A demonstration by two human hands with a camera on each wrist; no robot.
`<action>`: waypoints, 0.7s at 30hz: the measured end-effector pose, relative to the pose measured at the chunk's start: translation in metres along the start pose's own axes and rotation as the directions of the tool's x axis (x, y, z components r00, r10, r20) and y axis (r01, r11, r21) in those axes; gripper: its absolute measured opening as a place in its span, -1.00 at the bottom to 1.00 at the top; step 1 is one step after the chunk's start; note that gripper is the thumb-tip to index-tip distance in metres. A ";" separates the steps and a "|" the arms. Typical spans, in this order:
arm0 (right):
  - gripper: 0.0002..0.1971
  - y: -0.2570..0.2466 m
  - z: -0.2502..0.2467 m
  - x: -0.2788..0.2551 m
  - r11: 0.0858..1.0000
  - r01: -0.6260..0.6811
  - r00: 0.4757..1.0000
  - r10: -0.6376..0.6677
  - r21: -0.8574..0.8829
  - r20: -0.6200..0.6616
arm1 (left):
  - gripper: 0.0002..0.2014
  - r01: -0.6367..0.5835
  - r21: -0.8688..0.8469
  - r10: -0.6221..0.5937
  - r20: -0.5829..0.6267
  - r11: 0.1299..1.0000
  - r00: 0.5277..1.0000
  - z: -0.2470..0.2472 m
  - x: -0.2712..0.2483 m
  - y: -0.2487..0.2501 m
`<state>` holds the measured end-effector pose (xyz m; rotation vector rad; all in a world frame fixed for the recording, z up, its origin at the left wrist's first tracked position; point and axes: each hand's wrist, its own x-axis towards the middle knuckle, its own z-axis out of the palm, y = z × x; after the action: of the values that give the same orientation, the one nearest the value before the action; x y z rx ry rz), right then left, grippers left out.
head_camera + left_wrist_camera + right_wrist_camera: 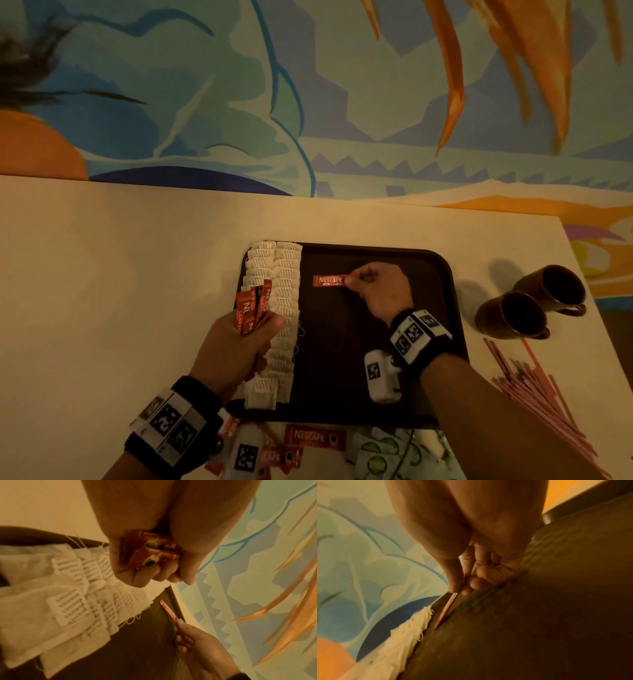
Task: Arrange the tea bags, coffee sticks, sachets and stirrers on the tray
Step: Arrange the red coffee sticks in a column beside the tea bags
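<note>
Left of centre: tea bags [274,308] laid in two columns on the tray [448,274]; left hand [236,346] grips a coffee-stick bundle [251,310]. Centre: right hand [376,291] pinches one coffee stick [329,281] low over the tray floor. Bottom edge: sachets [380,455] unplaced. Right: stirrers [534,394] unplaced. Roughly a quarter complete.
</note>
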<state>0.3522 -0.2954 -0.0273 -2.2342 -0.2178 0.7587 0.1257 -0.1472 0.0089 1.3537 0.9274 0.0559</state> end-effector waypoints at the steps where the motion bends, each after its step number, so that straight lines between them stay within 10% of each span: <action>1: -0.83 -0.005 0.004 0.007 0.998 0.003 1.000 -0.004 -0.064 -0.009 | -0.72 0.006 0.002 -0.006 -0.012 1.000 1.000 -0.004 -0.001 -0.002; 7: -0.67 -0.026 0.016 0.005 0.855 0.198 0.964 -0.258 -0.479 -0.061 | -0.82 0.033 -0.035 -0.033 -0.020 0.999 0.999 -0.022 -0.007 -0.007; 12: -0.53 -0.019 0.027 -0.007 0.616 0.530 0.848 -0.384 -0.582 0.365 | -0.81 0.050 -0.057 -0.050 0.006 0.997 0.999 -0.025 -0.003 -0.005; 21: -0.34 -0.026 0.038 0.006 0.570 0.525 0.851 -0.372 -0.631 0.372 | -0.86 0.076 -0.090 -0.072 0.044 0.993 0.996 -0.027 -0.004 0.000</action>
<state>0.3370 -0.2517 -0.0324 -2.6140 -1.3608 0.6633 0.1070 -0.1273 0.0127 1.2308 0.9291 0.0137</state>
